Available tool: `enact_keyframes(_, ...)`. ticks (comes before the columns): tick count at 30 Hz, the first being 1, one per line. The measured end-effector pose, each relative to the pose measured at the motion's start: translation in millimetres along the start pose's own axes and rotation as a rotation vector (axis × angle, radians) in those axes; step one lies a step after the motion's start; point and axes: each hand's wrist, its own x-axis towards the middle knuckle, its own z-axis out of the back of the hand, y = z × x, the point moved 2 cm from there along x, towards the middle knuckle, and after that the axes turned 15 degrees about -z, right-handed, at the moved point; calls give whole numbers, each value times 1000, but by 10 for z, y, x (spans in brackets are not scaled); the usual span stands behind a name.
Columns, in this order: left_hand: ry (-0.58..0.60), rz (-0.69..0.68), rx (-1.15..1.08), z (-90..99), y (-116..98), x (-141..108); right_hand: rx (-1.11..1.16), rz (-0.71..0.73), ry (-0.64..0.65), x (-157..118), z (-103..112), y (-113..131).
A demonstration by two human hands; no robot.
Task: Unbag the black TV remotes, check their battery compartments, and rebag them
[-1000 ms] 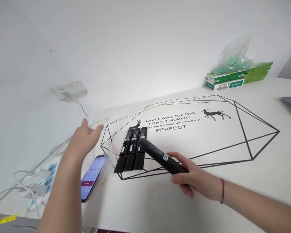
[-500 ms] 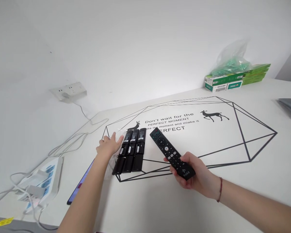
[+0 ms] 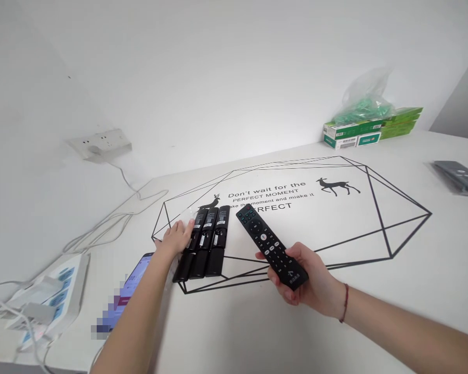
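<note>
My right hand [image 3: 312, 283] grips a black remote control [image 3: 271, 244] by its lower end, button side up, tilted above the white table. Three more black remotes [image 3: 206, 244] lie side by side, backs up, with their battery compartments uncovered. Flat against the left edge of this row rests my left hand [image 3: 175, 239], its fingers stretched out and holding nothing that I can see. Beside those fingers, a bit of clear plastic [image 3: 187, 214] shows; the rest is hidden by the hand.
A lit phone [image 3: 130, 285] lies by my left forearm. Further left are a power strip [image 3: 68, 293] and loose cables [image 3: 97, 234]. Green boxes [image 3: 351, 130] with a plastic bag [image 3: 366, 101] on top stand at the back right. A bagged dark remote [image 3: 460, 175] lies far right.
My left hand has come down beside the row of remotes, its spread fingers drawing closer together. The right hand keeps the remote in much the same pose. The view has shifted slightly.
</note>
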Motion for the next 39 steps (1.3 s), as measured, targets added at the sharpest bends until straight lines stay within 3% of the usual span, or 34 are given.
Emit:
enact_keyframes(2,-2,103,0,79,-44,-19,1,0,4,-2,0,2)
enact_keyframes(4,-78,102,-20,193,-180,-66,-1,12,14,-10,-4,7)
enact_keyframes(6,-186,-69,-94,305,-438,-158,-2,31,26,-24,-9,17)
enact_keyframes(8,-200,-363,-340,358,-803,-309,-1,57,33,-38,-14,32)
enact_keyframes(11,24,-706,-919,288,-1425,-616,-1,110,33,-41,-23,60)
enact_keyframes(13,134,-693,-1225,177,-1774,-792,13,167,-3,-29,-25,83)
enact_keyframes(17,144,-485,-1538,-33,-2180,-942,37,314,-198,-16,-16,135)
enact_keyframes(22,121,-350,-1735,-129,-2228,-905,-144,381,-342,-52,-49,166)
enact_keyframes(28,34,-263,-1771,-157,-2121,-934,-267,260,-321,-20,-60,104)
enact_keyframes(33,91,-299,-1858,-114,-2138,-983,-353,345,-293,-29,-68,123)
enact_keyframes(39,96,-280,-1775,-69,-2127,-959,-374,378,-277,-2,-47,85)
